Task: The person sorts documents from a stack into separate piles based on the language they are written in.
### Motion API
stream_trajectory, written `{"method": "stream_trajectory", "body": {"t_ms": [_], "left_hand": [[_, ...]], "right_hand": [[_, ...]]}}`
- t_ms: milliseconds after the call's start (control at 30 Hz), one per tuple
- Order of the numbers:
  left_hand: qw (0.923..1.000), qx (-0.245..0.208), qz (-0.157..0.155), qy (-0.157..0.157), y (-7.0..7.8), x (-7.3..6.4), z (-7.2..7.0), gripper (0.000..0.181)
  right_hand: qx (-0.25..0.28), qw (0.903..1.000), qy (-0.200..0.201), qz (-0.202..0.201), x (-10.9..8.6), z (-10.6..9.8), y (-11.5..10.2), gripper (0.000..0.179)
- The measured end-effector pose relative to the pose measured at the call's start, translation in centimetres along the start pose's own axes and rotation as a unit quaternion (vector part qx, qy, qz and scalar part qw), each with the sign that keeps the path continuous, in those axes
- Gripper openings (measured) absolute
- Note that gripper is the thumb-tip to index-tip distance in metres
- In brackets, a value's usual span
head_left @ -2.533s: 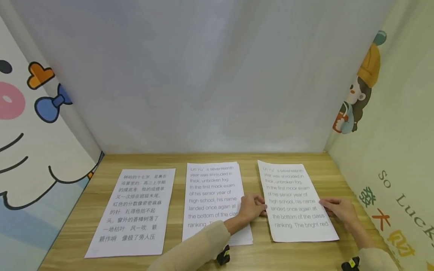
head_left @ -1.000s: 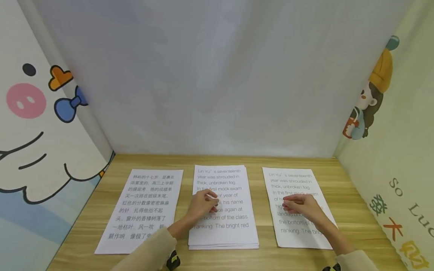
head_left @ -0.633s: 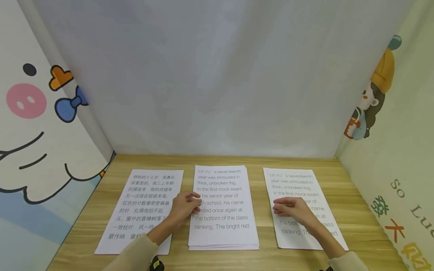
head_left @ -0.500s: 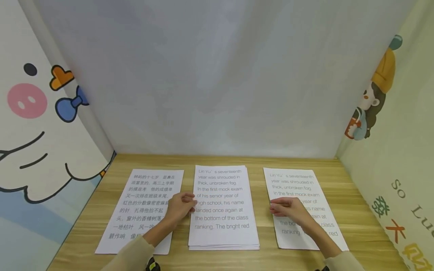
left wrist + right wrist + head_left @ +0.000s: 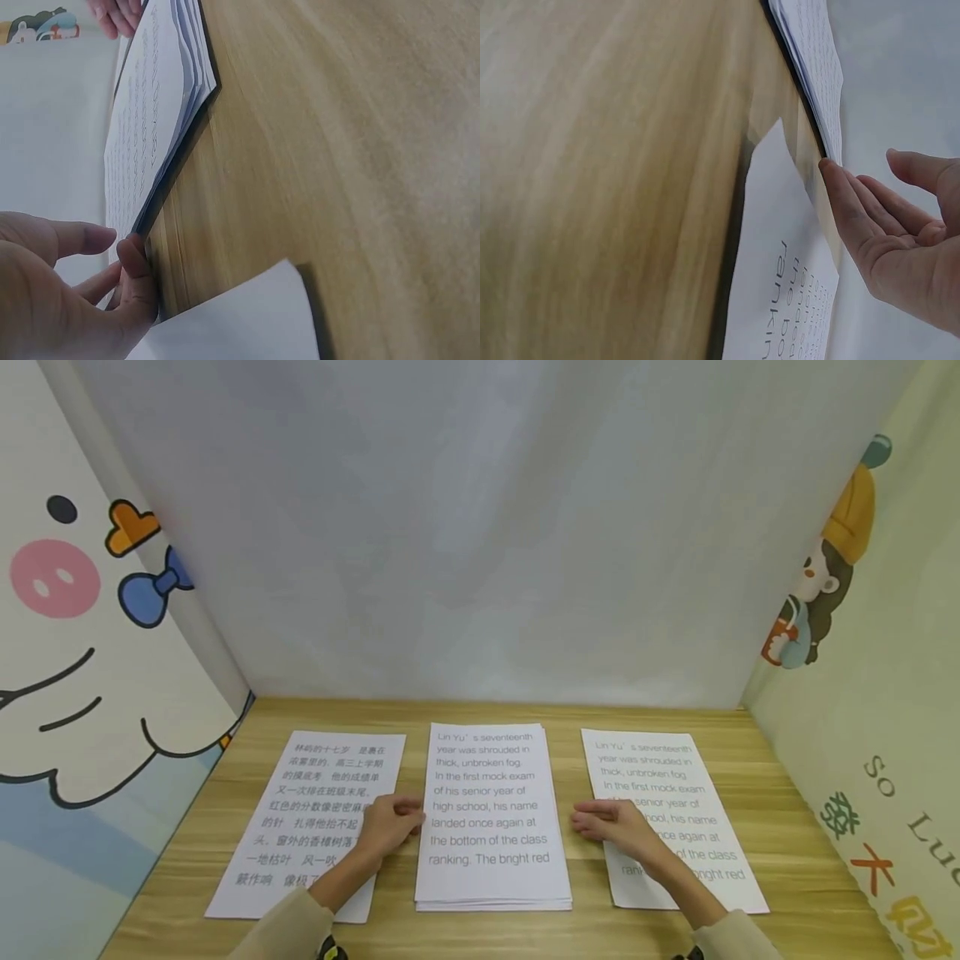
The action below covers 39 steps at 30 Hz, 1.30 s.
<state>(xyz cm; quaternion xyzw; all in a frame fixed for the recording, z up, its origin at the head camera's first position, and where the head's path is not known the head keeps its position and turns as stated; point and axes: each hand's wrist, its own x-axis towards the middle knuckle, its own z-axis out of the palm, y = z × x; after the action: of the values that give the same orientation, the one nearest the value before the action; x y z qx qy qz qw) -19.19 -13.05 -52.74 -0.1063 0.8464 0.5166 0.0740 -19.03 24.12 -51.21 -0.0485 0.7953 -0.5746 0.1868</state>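
Observation:
A stack of printed English sheets (image 5: pixel 487 885) lies in the middle of the table, its lower edges slightly fanned. At the stack's left edge is my left hand (image 5: pixel 392 825), fingertips right at the paper and thumb raised a little apart from the fingers (image 5: pixel 139 289). It partly covers the sheet with Chinese text (image 5: pixel 300 827). My right hand (image 5: pixel 618 828) reaches over the right-hand English sheet (image 5: pixel 652 768), fingers fairly straight and pointing left. Its fingertips hang over the gap between that sheet and the stack, with the thumb (image 5: pixel 915 166) held apart.
The wooden table (image 5: pixel 517 937) carries all the papers side by side. A pale grey curtain (image 5: pixel 480 568) closes off the back. Cartoon-printed panels stand at both sides, the left one (image 5: pixel 82 693) with a pink snout, the right one (image 5: pixel 847 710) with lettering.
Both hands have let go of the right-hand sheet, which now lies flat. My left hand has passed leftward over the stack to its left edge; my right hand has shifted left toward the stack.

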Motion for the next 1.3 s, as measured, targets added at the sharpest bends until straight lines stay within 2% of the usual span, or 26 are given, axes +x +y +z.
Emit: {"method": "stream_trajectory", "body": {"t_ms": [567, 900, 1033, 1300], "left_hand": [[0.9996, -0.026, 0.000, 0.016, 0.7, -0.1, 0.5, 0.021], [0.9981, -0.060, -0.007, -0.005, 0.6, -0.3, 0.7, 0.019], [0.9978, -0.065, -0.005, -0.014, 0.5, -0.5, 0.8, 0.019], [0.9978, -0.063, -0.006, -0.020, 0.4, -0.5, 0.9, 0.018]], "right_hand": [[-0.002, 0.9994, -0.022, -0.028, 1.0, 1.4, 0.0, 0.046], [0.033, 0.9993, 0.017, 0.005, 1.5, 2.6, -0.1, 0.043], [0.049, 0.9980, 0.036, 0.017, 1.8, 3.0, -0.1, 0.040], [0.048, 0.9960, 0.069, 0.031, 2.0, 3.3, -0.1, 0.034]]}}
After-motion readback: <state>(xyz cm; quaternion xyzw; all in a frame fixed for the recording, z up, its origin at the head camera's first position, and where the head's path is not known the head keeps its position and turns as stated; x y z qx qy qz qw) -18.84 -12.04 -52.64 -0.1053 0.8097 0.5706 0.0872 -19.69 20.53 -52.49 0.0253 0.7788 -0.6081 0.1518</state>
